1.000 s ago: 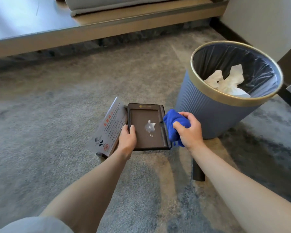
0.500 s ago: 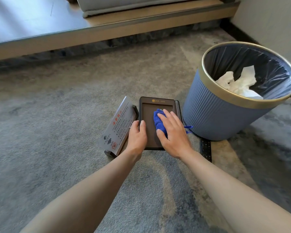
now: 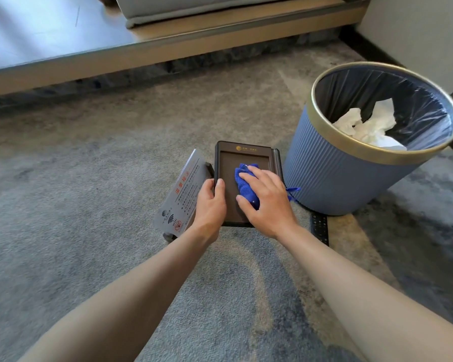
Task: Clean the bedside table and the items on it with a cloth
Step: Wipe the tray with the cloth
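Entry: the brown tray (image 3: 243, 155) is lying flat on the grey carpet (image 3: 89, 205), just beside the blue ribbed bin (image 3: 345, 184). The right hand (image 3: 268, 202) is pressing a bunched blue cloth (image 3: 246, 188) onto the tray's recessed middle. Its 4 fingers are lying nearly straight and slightly spread over the cloth, with the thumb running along the cloth's near edge. A small blue loop of the cloth is sticking out to the right of that hand.

The left hand (image 3: 210, 202) is gripping the tray's left rim. Its thumb is resting on top of the rim and the other fingers are curling down over the outer edge, between the tray and a tilted clear sign card (image 3: 183, 197). The card, carrying red and black print and a wifi symbol, is leaning in a dark base just beside the tray.

Inside the bin, a dark liner is holding crumpled white tissue (image 3: 369, 126). A black remote (image 3: 319, 228) is lying on the carpet near the bin's foot, partly hidden behind the right forearm. Both forearms are reaching in bare from the bottom of the view.
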